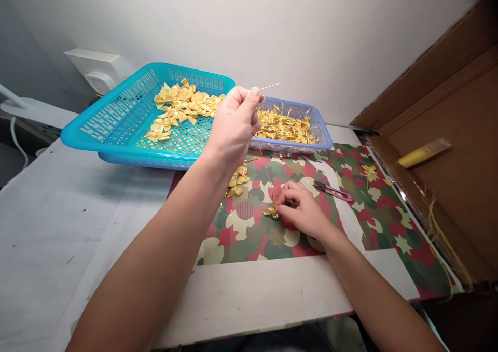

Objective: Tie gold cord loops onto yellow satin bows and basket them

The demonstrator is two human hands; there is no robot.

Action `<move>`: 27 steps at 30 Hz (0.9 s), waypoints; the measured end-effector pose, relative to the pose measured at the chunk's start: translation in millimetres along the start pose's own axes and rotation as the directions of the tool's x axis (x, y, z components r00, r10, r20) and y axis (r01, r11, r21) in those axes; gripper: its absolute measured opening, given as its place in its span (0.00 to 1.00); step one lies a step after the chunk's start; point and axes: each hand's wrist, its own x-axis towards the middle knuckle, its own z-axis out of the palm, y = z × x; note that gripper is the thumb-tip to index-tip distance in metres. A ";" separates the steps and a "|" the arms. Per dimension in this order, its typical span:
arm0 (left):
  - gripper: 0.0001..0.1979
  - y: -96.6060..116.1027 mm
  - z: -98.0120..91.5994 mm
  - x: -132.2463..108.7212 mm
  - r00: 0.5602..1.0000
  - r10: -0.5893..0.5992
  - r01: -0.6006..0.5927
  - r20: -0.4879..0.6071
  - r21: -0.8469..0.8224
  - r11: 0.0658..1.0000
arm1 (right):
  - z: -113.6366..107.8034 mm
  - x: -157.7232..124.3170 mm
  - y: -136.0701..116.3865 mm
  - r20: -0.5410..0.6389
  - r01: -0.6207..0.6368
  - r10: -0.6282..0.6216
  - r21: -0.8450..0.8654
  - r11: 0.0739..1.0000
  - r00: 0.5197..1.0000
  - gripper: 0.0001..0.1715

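Note:
My left hand [235, 121] is raised in front of the baskets, its fingers closed on a thin needle [270, 86] that points right. A fine thread, partly visible, runs down from near this hand toward the other one. Low over the patterned sheet [252, 235], my right hand [299, 207] pinches a small yellow bow [269, 211] with a silver bell [275, 216] at its lower edge. More yellow bows [235, 186] lie on the sheet, just left of centre.
A teal basket [112, 147] of yellow bows stands at the back left. Beside it is a purple basket [303, 147] with bows and golden loops. Pink-handled snips [336, 192] lie right of my right hand. A yellow tube [422, 154] is by the cardboard on the right.

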 end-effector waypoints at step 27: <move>0.16 3.6 13.5 -13.4 0.975 -0.139 0.143 0.172 -0.011 0.990 | -98.3 -37.8 114.0 -0.329 -0.177 0.010 -0.481 0.858 0.944 0.20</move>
